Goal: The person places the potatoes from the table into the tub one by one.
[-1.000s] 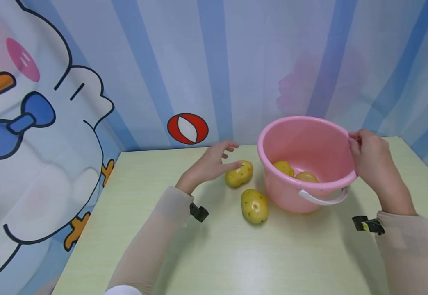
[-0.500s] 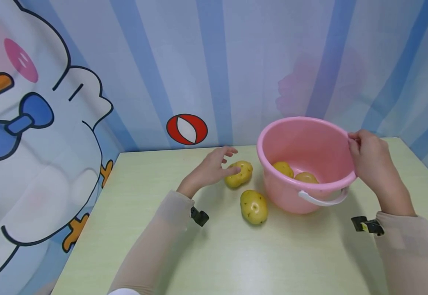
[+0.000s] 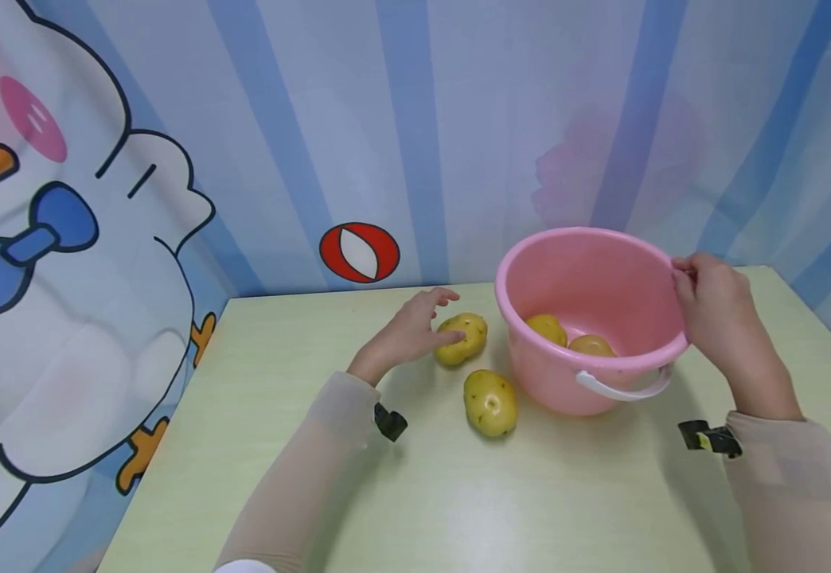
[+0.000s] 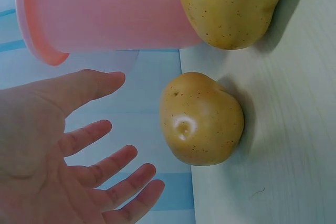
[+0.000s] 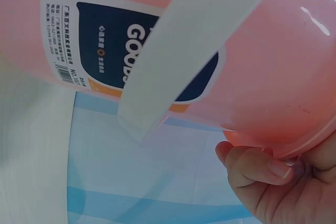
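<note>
My right hand (image 3: 722, 312) grips the right rim of a pink bucket (image 3: 552, 386), fingers curled at the edge in the right wrist view. Two yellow potatoes (image 3: 548, 327) lie inside the bucket, and its white handle (image 3: 623, 390) hangs down at the front. My left hand (image 3: 407, 330) is held just over a potato (image 3: 467, 338) left of the bucket, fingers spread and holding nothing. In the left wrist view a gap shows between the thumb and that potato (image 4: 202, 121). A second potato (image 3: 491, 403) lies on the table nearer to me.
The pale wooden table (image 3: 530, 509) ends at a blue striped backdrop (image 3: 473, 143) with a cartoon duck (image 3: 86, 334) on the left. A printed label (image 5: 113, 51) is stuck on the bucket's side. Black wrist cameras (image 3: 390, 422) sit at both cuffs.
The whole scene has shifted slightly left in view. My left hand has come down a little beside the far potato; the right hand keeps its grip on the bucket rim.
</note>
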Motion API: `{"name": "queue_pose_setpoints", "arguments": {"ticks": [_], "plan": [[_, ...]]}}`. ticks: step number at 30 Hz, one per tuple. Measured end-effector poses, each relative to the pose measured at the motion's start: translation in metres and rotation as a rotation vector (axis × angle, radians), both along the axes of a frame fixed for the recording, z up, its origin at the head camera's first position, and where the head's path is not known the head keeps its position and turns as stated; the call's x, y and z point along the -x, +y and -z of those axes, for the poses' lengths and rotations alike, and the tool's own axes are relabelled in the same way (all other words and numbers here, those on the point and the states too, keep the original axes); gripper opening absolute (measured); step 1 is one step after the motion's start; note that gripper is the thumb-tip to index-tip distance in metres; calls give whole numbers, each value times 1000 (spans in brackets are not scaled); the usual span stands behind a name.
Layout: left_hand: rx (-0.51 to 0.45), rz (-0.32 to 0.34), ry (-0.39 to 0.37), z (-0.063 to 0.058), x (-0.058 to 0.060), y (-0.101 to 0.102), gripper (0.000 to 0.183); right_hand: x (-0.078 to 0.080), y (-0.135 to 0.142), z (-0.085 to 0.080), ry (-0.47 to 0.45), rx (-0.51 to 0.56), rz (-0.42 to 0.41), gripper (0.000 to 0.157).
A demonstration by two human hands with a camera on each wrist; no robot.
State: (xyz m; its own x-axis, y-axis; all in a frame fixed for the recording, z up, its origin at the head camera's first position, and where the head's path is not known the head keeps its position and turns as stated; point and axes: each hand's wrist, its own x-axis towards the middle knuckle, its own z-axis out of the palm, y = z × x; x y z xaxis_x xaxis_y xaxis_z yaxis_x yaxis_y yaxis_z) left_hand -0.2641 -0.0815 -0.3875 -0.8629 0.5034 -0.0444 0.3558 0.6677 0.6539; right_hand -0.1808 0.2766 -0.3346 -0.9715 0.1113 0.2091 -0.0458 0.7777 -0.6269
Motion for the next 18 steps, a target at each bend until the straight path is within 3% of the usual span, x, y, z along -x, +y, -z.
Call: {"name": "queue_pose_setpoints", "arguments": {"ticks": [18], "plan": [[49, -18, -32, 9, 4, 5, 65, 0, 1, 0, 1, 9, -6, 45]]}}
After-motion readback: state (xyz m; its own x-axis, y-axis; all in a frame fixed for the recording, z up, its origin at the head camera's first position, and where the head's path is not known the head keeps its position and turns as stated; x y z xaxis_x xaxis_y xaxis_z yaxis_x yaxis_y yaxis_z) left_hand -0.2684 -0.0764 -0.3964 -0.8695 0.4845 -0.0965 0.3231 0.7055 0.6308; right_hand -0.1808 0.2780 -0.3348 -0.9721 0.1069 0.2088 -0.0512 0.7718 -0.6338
